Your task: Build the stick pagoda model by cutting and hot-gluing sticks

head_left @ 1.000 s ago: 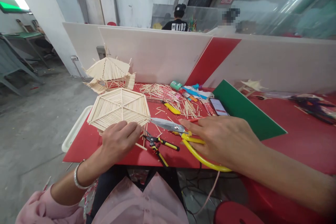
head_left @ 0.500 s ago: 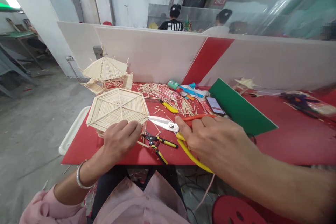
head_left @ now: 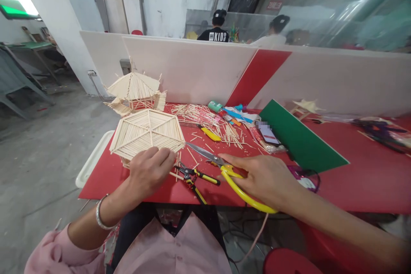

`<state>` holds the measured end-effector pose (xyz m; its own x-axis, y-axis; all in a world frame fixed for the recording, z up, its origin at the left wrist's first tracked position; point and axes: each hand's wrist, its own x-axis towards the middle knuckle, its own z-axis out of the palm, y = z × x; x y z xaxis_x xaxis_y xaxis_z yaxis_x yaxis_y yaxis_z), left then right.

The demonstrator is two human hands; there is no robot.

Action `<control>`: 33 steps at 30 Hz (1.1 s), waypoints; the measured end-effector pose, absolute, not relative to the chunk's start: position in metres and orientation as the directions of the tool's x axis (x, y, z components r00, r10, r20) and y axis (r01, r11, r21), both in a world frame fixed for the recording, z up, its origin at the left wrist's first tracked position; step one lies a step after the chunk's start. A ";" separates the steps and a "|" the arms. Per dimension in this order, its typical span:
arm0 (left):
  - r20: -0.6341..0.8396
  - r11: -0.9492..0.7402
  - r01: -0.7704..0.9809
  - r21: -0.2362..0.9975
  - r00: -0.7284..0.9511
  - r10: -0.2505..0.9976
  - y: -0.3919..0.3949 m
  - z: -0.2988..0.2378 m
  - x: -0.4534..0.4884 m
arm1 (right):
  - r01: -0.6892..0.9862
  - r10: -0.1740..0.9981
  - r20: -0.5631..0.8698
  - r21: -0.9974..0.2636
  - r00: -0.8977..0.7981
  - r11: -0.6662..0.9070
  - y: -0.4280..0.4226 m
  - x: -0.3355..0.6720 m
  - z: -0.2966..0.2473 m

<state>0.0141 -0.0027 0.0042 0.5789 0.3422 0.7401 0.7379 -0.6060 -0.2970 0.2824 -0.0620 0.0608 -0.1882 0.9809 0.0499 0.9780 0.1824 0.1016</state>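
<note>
A hexagonal roof model [head_left: 141, 130] made of thin wooden sticks sits at the table's left side, its ribs meeting in the middle. My left hand [head_left: 149, 173] is closed on its near right edge; the fingertips are hidden. In my right hand [head_left: 265, 180] is a pair of scissors [head_left: 205, 154] with yellow handles. Their blades are together and point left, the tip close to the roof's right corner. Black-and-yellow pliers [head_left: 192, 175] lie spread open on the table between my hands. Loose sticks [head_left: 192, 158] are scattered around them.
On the red table [head_left: 102, 184], a pavilion model [head_left: 135, 87] of sticks stands behind the roof. Piled sticks [head_left: 233, 133], a yellow-handled tool [head_left: 210, 133], a phone [head_left: 268, 132] and a leaning green board [head_left: 302, 141] lie further right. A white partition [head_left: 189, 62] closes the back; people sit beyond it.
The scissors' blades and handles have come together, and my right hand has turned with them. The tip has moved slightly off the roof's corner. My left hand keeps its place on the roof edge.
</note>
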 end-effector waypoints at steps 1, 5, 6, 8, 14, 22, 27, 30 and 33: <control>0.741 -0.608 0.738 -0.291 0.576 0.345 -0.003 0.005 0.014 | 0.984 0.984 0.040 0.038 -0.173 0.172 -0.062 0.284 0.056; 0.740 -0.631 0.732 -0.255 0.568 0.360 -0.005 0.008 0.015 | 0.968 0.992 -0.052 -0.229 -0.119 0.104 -0.061 0.292 0.044; 0.736 -0.634 0.731 -0.252 0.570 0.365 -0.005 0.008 0.015 | 0.944 0.990 -0.075 -0.318 -0.117 0.087 -0.061 0.294 0.042; 0.725 -0.631 0.731 -0.259 0.579 0.373 -0.006 0.009 0.015 | 0.857 0.985 -0.116 -0.513 -0.127 0.050 -0.059 0.298 0.042; 0.716 -0.690 0.721 -0.064 0.515 0.471 -0.002 0.021 0.013 | 0.678 0.960 -0.209 -0.734 -0.184 -0.030 -0.058 0.305 0.046; 0.525 -0.845 0.479 0.235 0.669 0.526 0.022 0.065 0.021 | 0.611 0.936 -0.232 -0.791 -0.265 -0.023 -0.063 0.305 0.039; 0.531 -0.857 0.464 0.222 0.680 0.506 0.022 0.064 0.031 | 0.583 0.924 -0.196 -0.811 -0.329 0.036 -0.066 0.308 0.038; 0.539 -0.864 0.458 0.208 0.684 0.492 0.019 0.062 0.036 | 0.625 0.922 -0.162 -0.774 -0.352 0.103 -0.070 0.310 0.039; 0.565 -0.865 0.487 0.125 0.681 0.465 0.017 0.066 0.032 | 0.666 0.910 -0.129 -0.722 -0.393 0.185 -0.077 0.319 0.040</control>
<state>0.0323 0.0172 0.0658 0.6812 0.4652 0.5653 0.4869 -0.8645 0.1247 0.3187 -0.0769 0.0396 -0.3929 0.9105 -0.1291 0.6663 0.1851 -0.7223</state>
